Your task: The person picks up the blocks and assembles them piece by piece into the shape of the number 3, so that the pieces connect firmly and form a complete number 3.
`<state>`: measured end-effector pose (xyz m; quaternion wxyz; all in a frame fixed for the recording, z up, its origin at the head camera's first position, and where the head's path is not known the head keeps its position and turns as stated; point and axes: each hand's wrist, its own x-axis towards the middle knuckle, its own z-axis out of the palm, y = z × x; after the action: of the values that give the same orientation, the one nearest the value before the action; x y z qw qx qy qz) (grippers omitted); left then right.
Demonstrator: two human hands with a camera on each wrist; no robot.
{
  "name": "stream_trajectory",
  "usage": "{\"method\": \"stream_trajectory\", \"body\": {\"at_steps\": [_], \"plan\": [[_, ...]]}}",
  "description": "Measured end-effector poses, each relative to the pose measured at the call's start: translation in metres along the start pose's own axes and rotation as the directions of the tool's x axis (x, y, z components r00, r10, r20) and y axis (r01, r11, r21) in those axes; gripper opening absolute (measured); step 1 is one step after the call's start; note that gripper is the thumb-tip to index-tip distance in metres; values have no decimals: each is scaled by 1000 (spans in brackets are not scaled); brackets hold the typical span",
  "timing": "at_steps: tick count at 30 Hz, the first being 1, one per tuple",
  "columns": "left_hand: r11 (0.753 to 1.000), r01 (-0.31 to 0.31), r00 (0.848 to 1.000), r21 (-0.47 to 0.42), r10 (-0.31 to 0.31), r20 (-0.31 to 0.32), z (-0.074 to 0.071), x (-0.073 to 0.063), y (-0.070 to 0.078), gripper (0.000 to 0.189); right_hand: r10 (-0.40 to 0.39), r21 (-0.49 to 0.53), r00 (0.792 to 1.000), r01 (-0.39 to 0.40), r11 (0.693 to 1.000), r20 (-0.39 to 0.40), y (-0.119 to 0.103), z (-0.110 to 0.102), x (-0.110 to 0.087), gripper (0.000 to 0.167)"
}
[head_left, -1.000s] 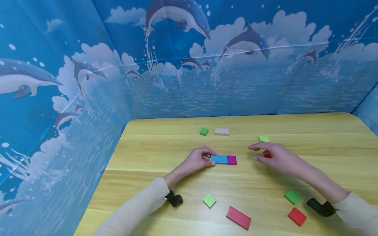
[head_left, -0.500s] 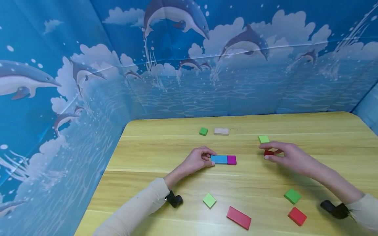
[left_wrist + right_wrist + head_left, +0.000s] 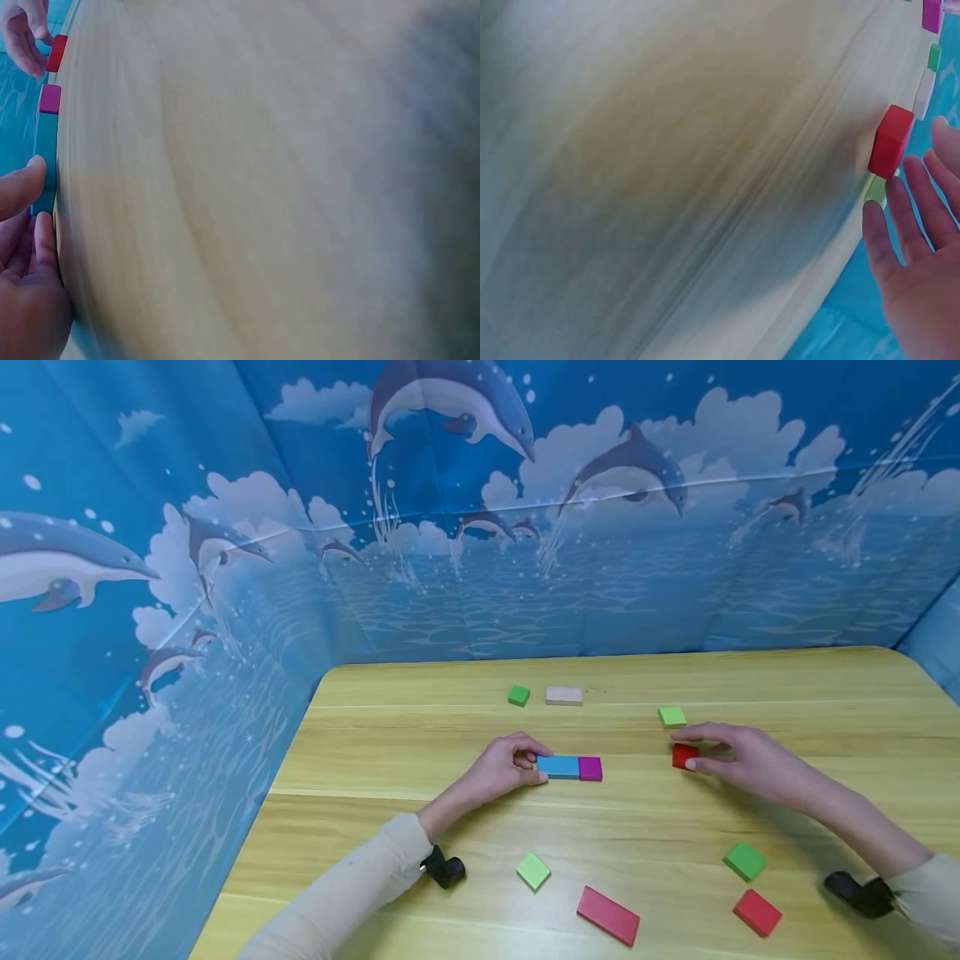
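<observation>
My left hand (image 3: 504, 766) pinches the left end of a blue rectangular block (image 3: 558, 767), thumb on the near side and fingers at the far side. A magenta block (image 3: 590, 768) sits flush against the blue one's right end. To the right, my right hand (image 3: 738, 762) is around the right side of a red block (image 3: 683, 756), thumb and forefinger apart. In the right wrist view its fingers (image 3: 909, 221) are spread and loosely straight beside the red block (image 3: 891, 142). The left wrist view shows the left thumb (image 3: 26, 184) against the blue block (image 3: 46, 150).
A light green block (image 3: 672, 717) lies beyond the red one. Further back are a green block (image 3: 518, 695) and a pale block (image 3: 564, 696). Nearer lie a lime block (image 3: 533, 872), a long red block (image 3: 608, 916), a green block (image 3: 745, 862) and another red block (image 3: 757, 912).
My right hand has shifted to the right, uncovering more of the red block and the light green block. My left hand stays on the blue block.
</observation>
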<state>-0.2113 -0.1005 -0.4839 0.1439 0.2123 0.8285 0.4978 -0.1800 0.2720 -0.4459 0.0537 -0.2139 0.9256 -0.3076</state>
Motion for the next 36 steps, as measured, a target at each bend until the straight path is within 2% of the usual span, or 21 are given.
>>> {"method": "stream_trajectory", "body": {"at_steps": [17,36], "plan": [[1000,-7,1000,6,6,13,-1,-4,3,30,48,-71,998,-45,997,40,10,6,1,50],[1000,-9,1000,6,9,9,-1,-4,2,30,9,-59,999,-6,998,48,-2,10,3,48]]}}
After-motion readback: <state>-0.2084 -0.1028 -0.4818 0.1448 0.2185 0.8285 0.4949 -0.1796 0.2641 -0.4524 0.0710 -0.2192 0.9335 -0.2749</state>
